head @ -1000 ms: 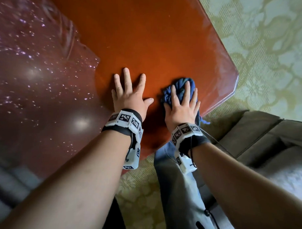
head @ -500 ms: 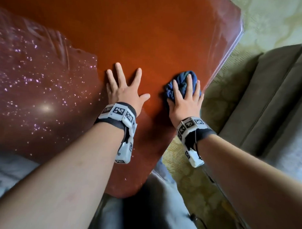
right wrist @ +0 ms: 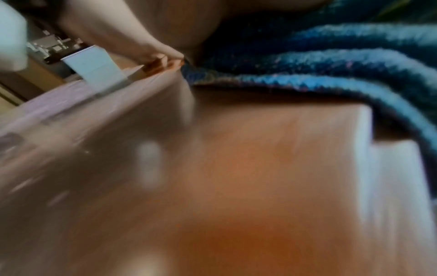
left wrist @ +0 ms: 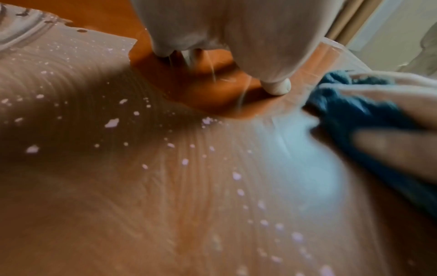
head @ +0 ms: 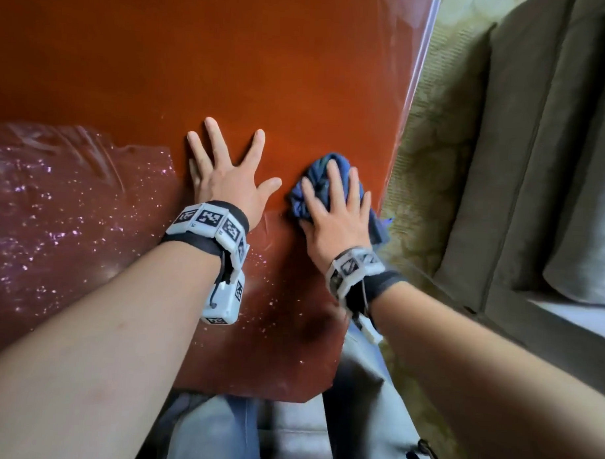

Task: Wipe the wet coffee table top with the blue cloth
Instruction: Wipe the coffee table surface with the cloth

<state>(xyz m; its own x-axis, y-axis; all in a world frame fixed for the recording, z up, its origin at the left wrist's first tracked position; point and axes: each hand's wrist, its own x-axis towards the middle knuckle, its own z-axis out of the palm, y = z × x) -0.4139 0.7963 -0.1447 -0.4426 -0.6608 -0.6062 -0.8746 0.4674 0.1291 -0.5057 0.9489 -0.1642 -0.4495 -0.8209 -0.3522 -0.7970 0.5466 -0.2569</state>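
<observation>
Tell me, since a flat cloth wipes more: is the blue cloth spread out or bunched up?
Bunched up. The cloth sits in a crumpled wad with deep folds under the right hand, which presses on it with straight fingers.

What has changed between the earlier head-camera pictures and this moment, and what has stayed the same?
The right hand has slid the blue cloth nearer the person along the coffee table top, beside its right edge, and the view has swung round. Nothing was taken hold of or let go. The left hand stays flat on the top with fingers spread, and droplets still lie at the left.
</observation>
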